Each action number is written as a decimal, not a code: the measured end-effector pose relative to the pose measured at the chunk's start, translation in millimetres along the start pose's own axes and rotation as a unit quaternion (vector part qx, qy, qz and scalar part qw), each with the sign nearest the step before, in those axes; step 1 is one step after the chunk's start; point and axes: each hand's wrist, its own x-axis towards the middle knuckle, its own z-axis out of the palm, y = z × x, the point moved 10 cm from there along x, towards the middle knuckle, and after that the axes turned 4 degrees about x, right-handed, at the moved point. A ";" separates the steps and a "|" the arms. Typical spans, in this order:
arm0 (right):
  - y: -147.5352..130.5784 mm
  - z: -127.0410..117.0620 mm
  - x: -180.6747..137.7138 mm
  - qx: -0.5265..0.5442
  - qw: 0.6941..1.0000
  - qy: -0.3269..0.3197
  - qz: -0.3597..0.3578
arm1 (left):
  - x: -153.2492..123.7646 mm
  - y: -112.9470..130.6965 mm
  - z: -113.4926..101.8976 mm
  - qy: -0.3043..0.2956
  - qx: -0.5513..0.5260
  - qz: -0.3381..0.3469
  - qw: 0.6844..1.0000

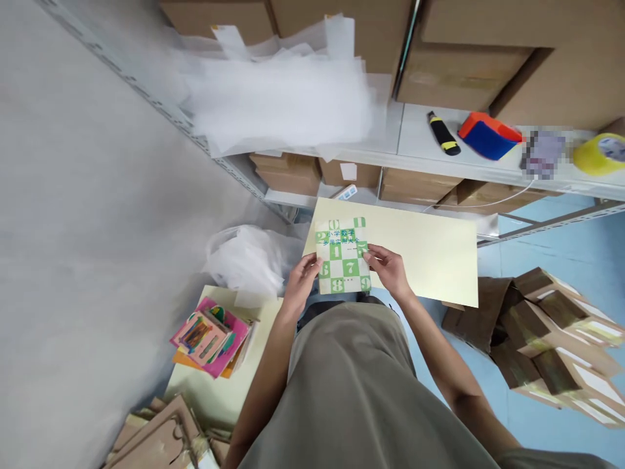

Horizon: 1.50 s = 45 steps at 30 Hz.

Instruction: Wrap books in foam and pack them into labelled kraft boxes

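Note:
I hold a small green-and-white checkered booklet (pixel 343 257) with numbers on its cover, in front of my body. My left hand (pixel 301 281) grips its lower left edge and my right hand (pixel 387 268) pinches its right edge. Under and behind the booklet lies a large pale yellow sheet (pixel 430 257), tilted, reaching to the right.
A white shelf (pixel 420 140) carries foam sheets (pixel 283 98), a black-yellow knife (pixel 443 133), a red-blue tape dispenser (pixel 488 135) and a yellow tape roll (pixel 599 153). Cardboard boxes fill the shelves. Colourful books (pixel 211 335) lie lower left, a plastic bag (pixel 247 257) beside them, flattened cartons (pixel 551 339) at right.

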 end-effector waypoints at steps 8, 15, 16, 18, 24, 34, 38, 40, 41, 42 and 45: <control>3.0 -57.3 46.6 0.016 0.999 -0.021 0.036 | 33.6 10.0 71.7 0.000 0.033 0.007 0.999; -16.5 -63.7 74.4 -0.085 0.996 0.006 -0.030 | 57.1 29.2 87.2 0.025 0.069 0.054 0.996; -29.0 -63.3 72.6 -0.126 0.990 0.027 -0.064 | 59.7 32.3 88.8 0.030 0.070 0.064 0.995; -57.9 -56.2 61.4 -0.215 0.965 0.064 -0.138 | 62.7 38.1 94.0 0.034 0.075 0.079 0.994; -91.3 -7.0 25.1 -0.319 0.932 0.029 -0.167 | 48.9 51.7 117.4 0.033 0.112 0.114 0.987; -70.3 -34.6 35.0 -0.126 0.986 0.091 -0.064 | 14.7 62.9 157.4 0.032 0.216 0.200 0.955; -68.2 -52.4 49.0 -0.077 0.990 0.103 -0.064 | 18.5 70.1 165.1 -0.042 0.185 0.212 0.959; -69.5 -61.2 55.8 -0.040 0.992 0.102 -0.065 | 30.6 71.3 149.4 -0.027 0.176 0.213 0.961; -69.8 -65.2 58.2 -0.021 0.993 0.099 -0.062 | 39.2 69.2 136.7 -0.006 0.170 0.202 0.965; -69.8 -68.7 59.7 -0.005 0.994 0.095 -0.055 | 48.8 64.2 122.5 0.017 0.161 0.177 0.971; -67.5 -76.0 60.0 0.033 0.996 0.081 -0.035 | 72.4 40.5 96.3 0.010 0.078 0.070 0.994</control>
